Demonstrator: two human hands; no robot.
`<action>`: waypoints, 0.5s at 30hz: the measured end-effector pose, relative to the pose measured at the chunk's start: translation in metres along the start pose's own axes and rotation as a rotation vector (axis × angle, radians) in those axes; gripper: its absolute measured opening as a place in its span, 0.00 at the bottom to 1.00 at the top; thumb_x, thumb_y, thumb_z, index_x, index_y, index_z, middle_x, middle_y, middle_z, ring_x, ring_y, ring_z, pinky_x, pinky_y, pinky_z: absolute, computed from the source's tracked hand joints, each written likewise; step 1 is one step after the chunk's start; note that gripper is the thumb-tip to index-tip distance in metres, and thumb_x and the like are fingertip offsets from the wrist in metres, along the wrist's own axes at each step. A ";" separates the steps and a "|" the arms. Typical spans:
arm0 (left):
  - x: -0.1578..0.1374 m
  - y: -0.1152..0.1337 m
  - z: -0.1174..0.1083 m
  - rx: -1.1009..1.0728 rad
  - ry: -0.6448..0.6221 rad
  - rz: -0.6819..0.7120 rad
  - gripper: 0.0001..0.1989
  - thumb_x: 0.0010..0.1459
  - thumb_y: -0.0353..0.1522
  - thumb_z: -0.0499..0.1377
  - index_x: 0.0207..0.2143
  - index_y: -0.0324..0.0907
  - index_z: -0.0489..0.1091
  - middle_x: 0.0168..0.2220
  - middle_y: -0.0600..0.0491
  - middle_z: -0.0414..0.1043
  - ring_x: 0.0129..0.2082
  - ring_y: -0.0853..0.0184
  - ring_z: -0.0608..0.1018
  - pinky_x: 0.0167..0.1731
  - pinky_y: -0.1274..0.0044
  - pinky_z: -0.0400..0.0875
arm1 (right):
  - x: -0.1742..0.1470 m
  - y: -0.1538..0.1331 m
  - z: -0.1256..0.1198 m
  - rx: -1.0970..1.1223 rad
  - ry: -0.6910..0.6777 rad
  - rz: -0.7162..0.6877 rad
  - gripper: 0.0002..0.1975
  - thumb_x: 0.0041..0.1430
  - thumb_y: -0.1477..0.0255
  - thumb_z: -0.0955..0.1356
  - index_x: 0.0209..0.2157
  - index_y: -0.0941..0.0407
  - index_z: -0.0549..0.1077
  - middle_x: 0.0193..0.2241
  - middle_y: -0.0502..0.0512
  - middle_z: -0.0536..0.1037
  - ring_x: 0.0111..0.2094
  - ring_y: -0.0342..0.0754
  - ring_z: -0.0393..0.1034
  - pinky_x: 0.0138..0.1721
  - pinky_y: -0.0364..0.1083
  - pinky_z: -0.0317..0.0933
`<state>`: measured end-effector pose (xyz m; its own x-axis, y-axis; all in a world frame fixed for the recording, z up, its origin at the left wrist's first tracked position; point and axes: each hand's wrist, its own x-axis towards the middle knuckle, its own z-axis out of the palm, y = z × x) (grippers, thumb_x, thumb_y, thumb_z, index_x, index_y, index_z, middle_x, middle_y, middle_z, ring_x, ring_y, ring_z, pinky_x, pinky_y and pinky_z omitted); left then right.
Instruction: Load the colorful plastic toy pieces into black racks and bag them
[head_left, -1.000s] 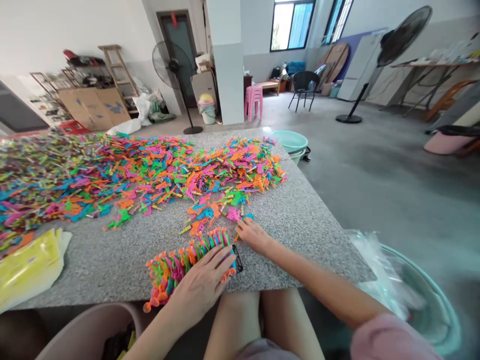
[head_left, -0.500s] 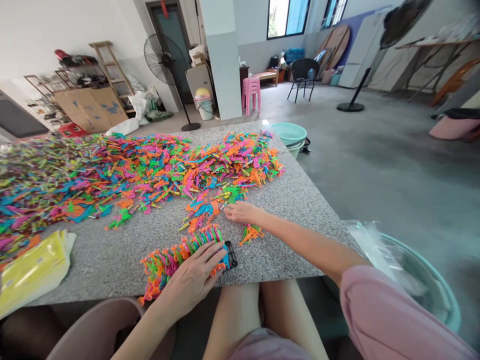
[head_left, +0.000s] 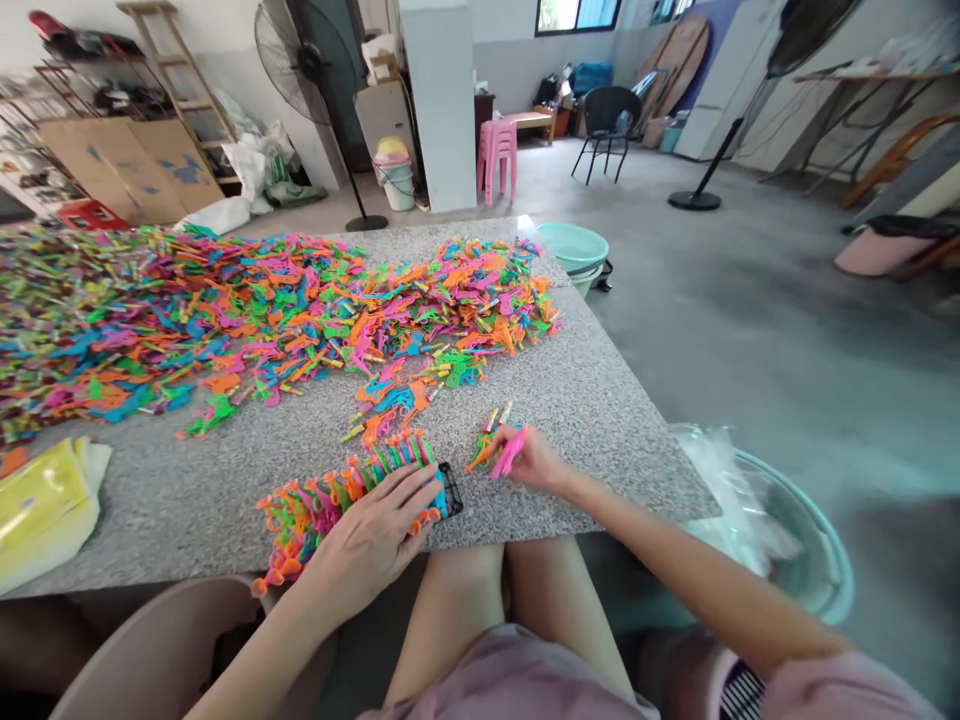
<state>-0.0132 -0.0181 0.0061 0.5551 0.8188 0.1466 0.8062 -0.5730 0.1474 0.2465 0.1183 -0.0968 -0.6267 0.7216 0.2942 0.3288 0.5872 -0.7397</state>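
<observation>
My left hand (head_left: pixel 382 517) lies across a tightly packed row of small plastic toy guns (head_left: pixel 330 490) in mixed colours, its fingers over the top and its thumb on the near side. Round orange ends stick out along both sides of the row. A black plastic rack (head_left: pixel 450 490) shows at the row's right end, just past my fingertips. To the right, my right hand (head_left: pixel 536 462) pinches a pink toy gun (head_left: pixel 511 450) above the table. Beside those fingers is a small cluster of orange and green toy guns (head_left: pixel 481 446); whether the hand touches them I cannot tell.
A long heap of colourful toy guns (head_left: pixel 300 310) covers the far side of the speckled stone table (head_left: pixel 592 400). Nearer lies a small group of them (head_left: pixel 397 400). A yellow plastic packet (head_left: pixel 49 510) is at the left. Clear bags (head_left: pixel 720 490) hang over a green basket (head_left: pixel 832 550) at the right.
My right hand has drawn back from the small group toward me and rightward, and now holds a pink toy gun. My left hand stays on the row. The camera view has tilted slightly down.
</observation>
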 end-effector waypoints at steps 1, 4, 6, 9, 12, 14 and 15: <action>0.000 0.000 0.000 0.000 0.002 0.001 0.18 0.67 0.31 0.50 0.58 0.43 0.64 0.61 0.49 0.66 0.62 0.61 0.66 0.60 0.66 0.66 | -0.007 -0.001 0.011 0.045 -0.015 0.035 0.04 0.53 0.77 0.68 0.33 0.56 0.71 0.28 0.49 0.75 0.28 0.43 0.67 0.31 0.41 0.60; 0.001 0.001 -0.002 0.009 -0.010 -0.007 0.18 0.67 0.32 0.50 0.59 0.43 0.64 0.61 0.49 0.65 0.62 0.61 0.65 0.60 0.65 0.66 | 0.002 0.003 0.027 0.003 0.102 0.207 0.04 0.55 0.73 0.67 0.34 0.57 0.73 0.26 0.50 0.74 0.26 0.43 0.65 0.30 0.41 0.58; 0.000 0.002 -0.003 0.019 -0.015 -0.014 0.18 0.68 0.32 0.50 0.59 0.42 0.64 0.61 0.48 0.65 0.62 0.61 0.65 0.60 0.65 0.67 | 0.019 0.009 0.024 -0.049 0.216 0.314 0.05 0.57 0.72 0.66 0.35 0.58 0.73 0.25 0.49 0.73 0.24 0.43 0.63 0.29 0.42 0.57; -0.002 0.003 -0.004 0.035 -0.021 -0.006 0.19 0.68 0.32 0.51 0.60 0.42 0.62 0.61 0.49 0.65 0.63 0.61 0.64 0.60 0.66 0.66 | 0.032 0.011 0.021 -0.057 0.223 0.348 0.05 0.56 0.71 0.67 0.34 0.57 0.72 0.22 0.47 0.71 0.23 0.43 0.62 0.27 0.41 0.55; -0.004 0.003 -0.005 0.047 -0.044 0.000 0.20 0.67 0.31 0.52 0.61 0.42 0.61 0.63 0.50 0.63 0.64 0.61 0.63 0.62 0.66 0.64 | 0.024 0.001 0.031 -0.024 0.128 0.338 0.06 0.54 0.70 0.68 0.25 0.56 0.69 0.19 0.46 0.69 0.22 0.42 0.60 0.26 0.41 0.54; -0.004 0.002 -0.006 0.044 -0.056 0.004 0.20 0.67 0.31 0.52 0.61 0.42 0.61 0.63 0.50 0.62 0.64 0.61 0.62 0.62 0.66 0.63 | 0.014 -0.008 0.041 0.022 0.130 0.353 0.08 0.52 0.71 0.68 0.23 0.55 0.66 0.19 0.46 0.68 0.22 0.42 0.61 0.26 0.41 0.54; -0.003 0.002 -0.006 0.040 -0.058 0.009 0.20 0.68 0.32 0.51 0.61 0.42 0.61 0.63 0.49 0.62 0.64 0.61 0.62 0.62 0.66 0.63 | 0.011 -0.012 0.046 0.056 0.162 0.358 0.06 0.51 0.72 0.68 0.24 0.55 0.66 0.20 0.46 0.69 0.23 0.42 0.62 0.27 0.41 0.55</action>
<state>-0.0149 -0.0222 0.0120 0.5724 0.8150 0.0902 0.8080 -0.5793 0.1075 0.2032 0.1027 -0.1124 -0.3585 0.9282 0.0998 0.4642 0.2700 -0.8436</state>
